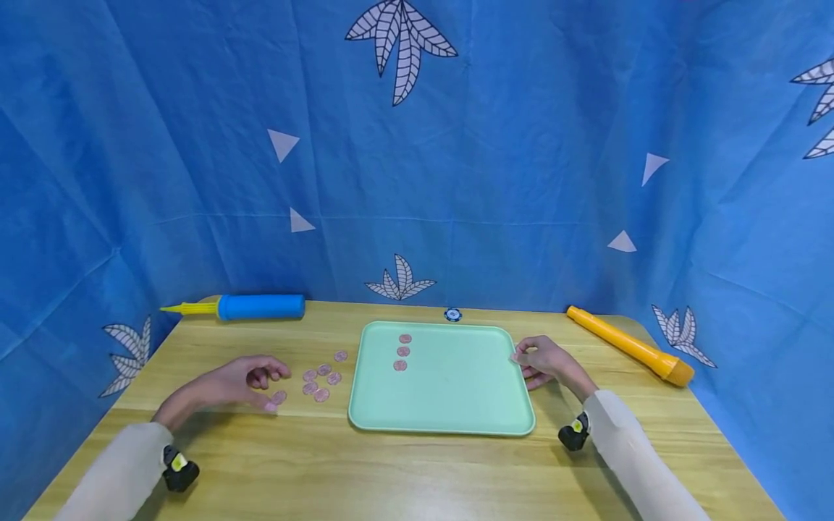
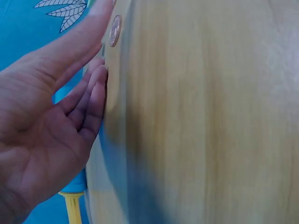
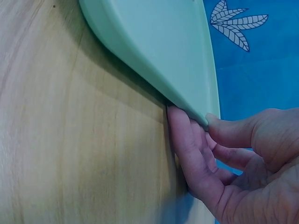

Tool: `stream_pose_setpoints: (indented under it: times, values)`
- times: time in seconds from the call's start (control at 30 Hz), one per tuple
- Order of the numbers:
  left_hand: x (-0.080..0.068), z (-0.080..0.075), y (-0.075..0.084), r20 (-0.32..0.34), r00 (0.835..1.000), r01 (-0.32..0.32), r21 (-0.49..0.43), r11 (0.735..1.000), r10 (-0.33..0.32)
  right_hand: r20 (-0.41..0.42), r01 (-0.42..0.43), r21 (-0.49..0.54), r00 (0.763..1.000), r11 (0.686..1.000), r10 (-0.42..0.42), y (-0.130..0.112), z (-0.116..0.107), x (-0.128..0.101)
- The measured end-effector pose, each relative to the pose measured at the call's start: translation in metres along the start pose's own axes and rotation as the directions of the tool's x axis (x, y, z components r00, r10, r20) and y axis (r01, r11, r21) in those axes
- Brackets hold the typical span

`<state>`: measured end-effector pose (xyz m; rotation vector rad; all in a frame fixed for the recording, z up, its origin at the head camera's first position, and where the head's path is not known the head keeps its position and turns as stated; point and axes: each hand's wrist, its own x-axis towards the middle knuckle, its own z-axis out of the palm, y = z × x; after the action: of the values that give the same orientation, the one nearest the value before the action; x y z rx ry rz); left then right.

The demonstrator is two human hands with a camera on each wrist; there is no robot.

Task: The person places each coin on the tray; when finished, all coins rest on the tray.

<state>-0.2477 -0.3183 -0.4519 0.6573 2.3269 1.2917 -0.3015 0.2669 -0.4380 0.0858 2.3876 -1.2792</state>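
A light green tray (image 1: 456,391) lies on the wooden table, with three copper coins (image 1: 404,352) in a column on its left part. My right hand (image 1: 546,359) pinches the tray's right rim; in the right wrist view the thumb is on top of the rim (image 3: 194,114) and the fingers are under it. Left of the tray, several more copper coins (image 1: 310,388) lie loose on the table. My left hand (image 1: 244,380) hovers beside them with fingers loosely bent, its thumb tip close to the leftmost coin (image 1: 279,397). Nothing shows within its grasp.
A blue and yellow hand pump (image 1: 260,307) lies at the table's back left. Behind the tray, near the curtain (image 1: 456,181), is a small blue and white chip (image 1: 452,315). An orange microphone-shaped object (image 1: 628,344) rests at the right.
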Motion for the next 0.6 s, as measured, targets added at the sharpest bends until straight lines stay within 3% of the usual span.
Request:
stream_pose_setpoints:
  times: [0.17, 0.4, 0.6]
  values:
    - [0.0058, 0.0032, -0.0008, -0.054, 0.999, -0.008, 0.031, 0.999, 0.01, -0.016, -0.005, 0.015, 1.0, 1.0, 0.006, 0.0026, 0.0012, 0.0005]
    - [0.008, 0.0068, -0.0043, -0.136, 0.988, -0.062, 0.104, 0.993, 0.076, -0.052, -0.007, -0.029, 0.999, 1.0, 0.005, 0.0008, 0.0038, -0.0021]
    - [0.0102, 0.0065, -0.0058, -0.18, 0.983, -0.018, 0.111, 0.994, 0.038, -0.041, 0.023, -0.017, 0.999, 1.0, -0.023, 0.0016, 0.0042, -0.0027]
